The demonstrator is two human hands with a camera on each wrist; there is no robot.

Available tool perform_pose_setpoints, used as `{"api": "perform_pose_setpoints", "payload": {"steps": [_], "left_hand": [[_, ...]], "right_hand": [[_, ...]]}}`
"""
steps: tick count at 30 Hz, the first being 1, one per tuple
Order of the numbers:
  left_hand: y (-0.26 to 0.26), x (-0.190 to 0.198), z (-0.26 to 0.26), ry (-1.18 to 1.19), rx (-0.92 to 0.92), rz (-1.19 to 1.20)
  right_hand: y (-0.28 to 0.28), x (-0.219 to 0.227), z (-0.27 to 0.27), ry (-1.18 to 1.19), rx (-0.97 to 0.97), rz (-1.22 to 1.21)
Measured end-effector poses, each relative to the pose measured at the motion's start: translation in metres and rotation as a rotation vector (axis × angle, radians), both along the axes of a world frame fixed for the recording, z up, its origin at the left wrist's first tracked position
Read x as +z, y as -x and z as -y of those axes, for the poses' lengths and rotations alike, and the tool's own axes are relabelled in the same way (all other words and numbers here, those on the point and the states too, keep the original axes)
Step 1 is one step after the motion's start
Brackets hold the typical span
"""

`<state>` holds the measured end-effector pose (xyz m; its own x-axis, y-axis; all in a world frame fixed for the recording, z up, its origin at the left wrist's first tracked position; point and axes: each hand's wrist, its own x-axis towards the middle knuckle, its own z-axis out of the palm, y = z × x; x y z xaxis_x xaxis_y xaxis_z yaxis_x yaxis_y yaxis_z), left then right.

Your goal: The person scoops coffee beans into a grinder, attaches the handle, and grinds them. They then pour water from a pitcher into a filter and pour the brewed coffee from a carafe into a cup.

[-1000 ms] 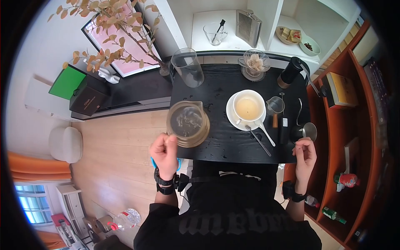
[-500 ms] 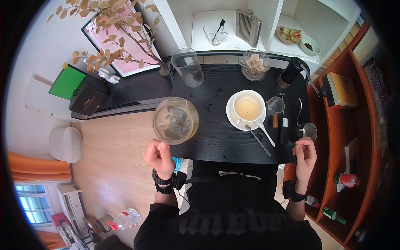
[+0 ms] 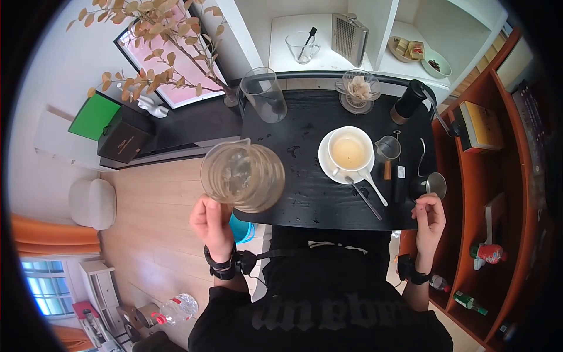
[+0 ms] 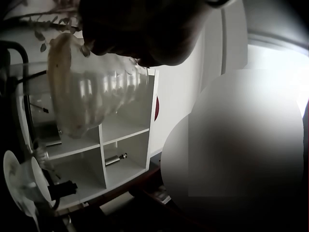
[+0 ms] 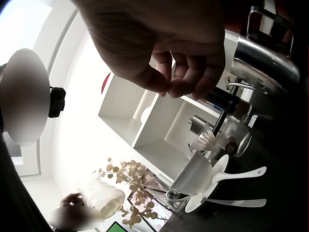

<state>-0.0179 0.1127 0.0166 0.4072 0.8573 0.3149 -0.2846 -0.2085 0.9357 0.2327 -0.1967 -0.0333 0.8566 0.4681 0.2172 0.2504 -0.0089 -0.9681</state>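
Observation:
My left hand (image 3: 212, 227) grips a ribbed glass jug (image 3: 249, 179) at its near side, fingers curled in. The jug is raised over the table's left edge; in the left wrist view its ribbed side (image 4: 99, 92) hangs below the dark hand. My right hand (image 3: 431, 218) holds nothing, its fingers loosely bent beside a small steel pitcher (image 3: 436, 185) at the table's right. In the middle, a white cup (image 3: 350, 148) of pale yellowish liquid stands on a white saucer (image 3: 324, 161). A white spoon (image 3: 377, 190) and a metal-handled utensil (image 3: 367, 203) lean out over the saucer's near edge.
The black table (image 3: 305, 202) bears water drops. Along its back stand a tall glass vase (image 3: 265, 97), a glass dripper (image 3: 359, 91) with a crumpled filter, and a hand grinder (image 3: 407, 102). A small glass cup (image 3: 387, 148) is right of the saucer. A blue bucket (image 3: 243, 230) is below the left edge.
The left hand has carried the jug leftward, toward and partly past the table's left edge, and its tilt has changed. More of the blue bucket shows. My right hand has stayed put.

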Motion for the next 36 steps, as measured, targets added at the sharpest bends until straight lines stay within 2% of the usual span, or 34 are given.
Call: {"api": "perform_pose_setpoints", "payload": {"steps": [2, 3, 6, 10, 11, 14, 15, 18, 21, 24, 25, 29, 32, 36], "left_hand": [[0.006, -0.010, -0.001, -0.391, 0.127, -0.217], [0.009, -0.012, -0.001, -0.435, 0.105, -0.212], [0.006, -0.009, 0.002, -0.176, 0.057, -0.033], [0.011, 0.012, -0.010, 0.580, -0.303, 0.337], [0.012, 0.013, -0.012, 0.628, -0.341, 0.327], [0.006, 0.018, 0.000, 0.317, -0.252, 0.056], [0.005, 0.010, 0.003, 0.125, -0.201, 0.006], [0.003, -0.012, 0.007, -0.385, 0.074, -0.194], [-0.014, -0.005, 0.003, -0.028, -0.048, 0.122], [-0.025, -0.020, -0.012, 0.302, -0.238, 0.240], [-0.031, -0.027, -0.016, 0.308, -0.281, 0.199], [-0.057, -0.030, -0.037, 0.036, -0.317, -0.362], [-0.081, -0.022, -0.055, -0.134, -0.428, -0.545], [-0.116, -0.004, -0.066, -0.220, -0.561, -0.653]], "right_hand": [[0.001, 0.001, 0.000, 0.008, -0.001, -0.002], [0.000, 0.000, 0.000, 0.004, 0.000, -0.003], [0.000, -0.001, 0.000, -0.001, 0.004, -0.004], [0.001, 0.001, 0.001, 0.001, 0.003, 0.000], [0.001, 0.001, 0.001, -0.002, 0.003, 0.000], [0.001, 0.000, 0.001, -0.004, 0.001, -0.005], [0.001, 0.000, 0.001, -0.004, -0.001, -0.008], [0.001, 0.000, 0.002, -0.003, 0.003, -0.011], [0.001, 0.000, 0.000, -0.010, 0.031, -0.007], [0.002, 0.001, -0.003, -0.028, 0.038, -0.011], [0.002, 0.001, -0.004, -0.032, 0.037, -0.012], [0.005, 0.004, -0.001, -0.048, 0.014, -0.019], [0.008, 0.004, 0.005, -0.044, -0.012, -0.013], [0.013, 0.006, 0.011, -0.041, -0.054, -0.008]]}}
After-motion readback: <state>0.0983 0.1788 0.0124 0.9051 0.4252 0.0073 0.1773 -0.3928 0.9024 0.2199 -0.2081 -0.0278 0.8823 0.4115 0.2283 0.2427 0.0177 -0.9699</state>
